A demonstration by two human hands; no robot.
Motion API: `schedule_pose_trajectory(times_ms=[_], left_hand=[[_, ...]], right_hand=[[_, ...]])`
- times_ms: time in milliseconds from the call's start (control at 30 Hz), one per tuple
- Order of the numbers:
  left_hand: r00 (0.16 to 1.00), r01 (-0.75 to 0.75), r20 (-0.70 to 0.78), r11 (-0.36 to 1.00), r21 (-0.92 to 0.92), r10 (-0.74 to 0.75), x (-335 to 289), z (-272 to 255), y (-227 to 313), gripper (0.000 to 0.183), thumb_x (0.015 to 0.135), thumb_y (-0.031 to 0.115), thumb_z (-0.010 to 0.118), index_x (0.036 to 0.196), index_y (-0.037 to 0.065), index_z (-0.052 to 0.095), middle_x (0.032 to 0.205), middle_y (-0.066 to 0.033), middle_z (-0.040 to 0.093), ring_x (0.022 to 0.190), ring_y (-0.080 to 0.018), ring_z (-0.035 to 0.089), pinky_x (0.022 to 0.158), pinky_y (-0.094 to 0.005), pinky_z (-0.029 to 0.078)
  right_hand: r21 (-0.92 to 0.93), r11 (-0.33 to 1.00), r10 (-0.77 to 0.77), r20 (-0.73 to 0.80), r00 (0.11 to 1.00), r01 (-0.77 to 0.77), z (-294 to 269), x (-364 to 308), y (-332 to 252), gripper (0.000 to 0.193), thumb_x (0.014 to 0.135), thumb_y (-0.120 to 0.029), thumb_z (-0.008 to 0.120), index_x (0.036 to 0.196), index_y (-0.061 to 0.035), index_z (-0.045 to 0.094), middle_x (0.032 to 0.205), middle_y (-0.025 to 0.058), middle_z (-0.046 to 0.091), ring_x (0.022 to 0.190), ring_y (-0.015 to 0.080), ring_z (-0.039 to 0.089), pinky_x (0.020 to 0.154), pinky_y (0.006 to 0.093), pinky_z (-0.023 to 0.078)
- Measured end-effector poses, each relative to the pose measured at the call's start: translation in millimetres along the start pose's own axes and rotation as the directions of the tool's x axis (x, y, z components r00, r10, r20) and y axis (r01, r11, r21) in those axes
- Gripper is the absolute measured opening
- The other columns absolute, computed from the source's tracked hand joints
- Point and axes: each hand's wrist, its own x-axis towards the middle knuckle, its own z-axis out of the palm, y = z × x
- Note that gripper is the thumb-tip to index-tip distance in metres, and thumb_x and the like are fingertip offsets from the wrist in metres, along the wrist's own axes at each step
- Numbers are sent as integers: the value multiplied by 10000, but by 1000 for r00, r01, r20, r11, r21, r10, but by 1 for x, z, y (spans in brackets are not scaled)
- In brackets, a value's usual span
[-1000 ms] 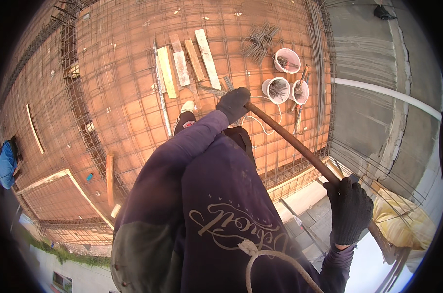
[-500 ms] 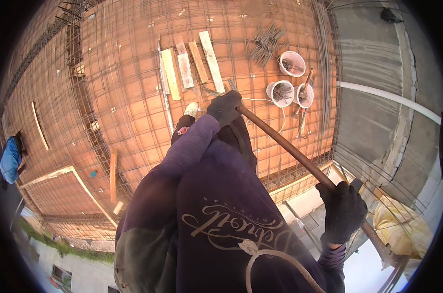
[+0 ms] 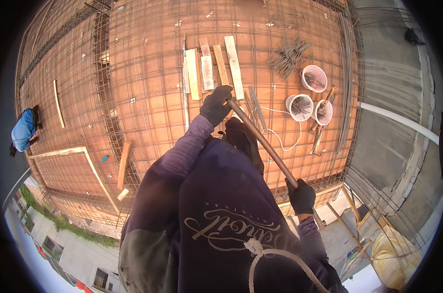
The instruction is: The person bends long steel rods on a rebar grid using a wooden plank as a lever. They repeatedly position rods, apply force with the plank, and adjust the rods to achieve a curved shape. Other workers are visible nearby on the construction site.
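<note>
Your two gloved hands are set apart, each clamped round the same long brown rod: your left hand grips its upper end out over the deck, and your right hand is closed lower down, off to your right. The rod slants across in front of your body; whatever lies past your right hand is hidden. The step in hand looks like holding and steering this rod two-handed. A next move would seem to call for both grips kept firm and the end near your left hand kept free of the steel.

Close by, a pale knotted rope hangs over your dark top and could snag. Ahead, short steel bars and a looped white cord lie near the rod, likely trip points. Flat boards lie just beyond your left hand. To the right stand three white buckets, with long-handled tools beside them and bent steel pieces heaped behind.

Steel mesh covers the orange deck, so footing looks awkward. Well off to your left, a co-worker in blue bends low.
</note>
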Motion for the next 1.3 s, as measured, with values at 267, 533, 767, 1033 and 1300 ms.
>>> schedule_pose_trajectory(times_ms=[267, 533, 767, 1033, 1300], left_hand=[[980, 33, -199, 994, 104, -12, 6, 9, 0, 362, 843, 108, 846, 1147, 70, 652, 1178, -124, 683, 959, -263, 699, 829, -372, 588], [938, 169, -319, 981, 90, -133, 29, -5, -7, 303, 820, 98, 856, 1056, 68, 669, 1205, -130, 699, 1008, -275, 718, 865, -372, 594], [926, 248, -333, 951, 184, -177, 67, -55, -40, 279, 876, 99, 826, 1091, 41, 658, 1172, -115, 710, 1008, -203, 697, 876, -354, 580], [894, 355, -345, 922, 152, -287, 77, -65, -53, 313, 859, 21, 813, 1109, 36, 625, 1161, -104, 715, 974, -177, 732, 851, -310, 617], [905, 333, -320, 934, 126, -280, 80, -55, -44, 327, 815, -24, 739, 1117, 57, 643, 1184, -103, 703, 1021, -272, 701, 889, -366, 573]], right_hand=[[-13, 1000, -20, -60, 998, 20, -8, 5, -7, 381, 919, -422, 736, 758, -88, 646, 616, 152, 645, 594, 377, 679, 557, 470, 531], [30, 998, -54, -62, 997, 56, 26, 64, -14, 314, 929, -367, 700, 766, -101, 662, 625, 146, 655, 601, 361, 689, 558, 466, 538], [247, 952, -181, -33, 983, 183, 136, 189, -76, 336, 954, -382, 636, 812, -88, 717, 688, 178, 688, 664, 398, 701, 620, 504, 553], [390, 877, -253, -120, 960, 280, 203, 279, -97, 226, 859, -355, 706, 807, -136, 727, 718, 152, 704, 667, 369, 701, 611, 477, 543], [350, 885, -244, -209, 947, 306, 211, 279, -81, 359, 963, -420, 666, 787, -108, 698, 687, 177, 686, 649, 402, 692, 607, 494, 543]])
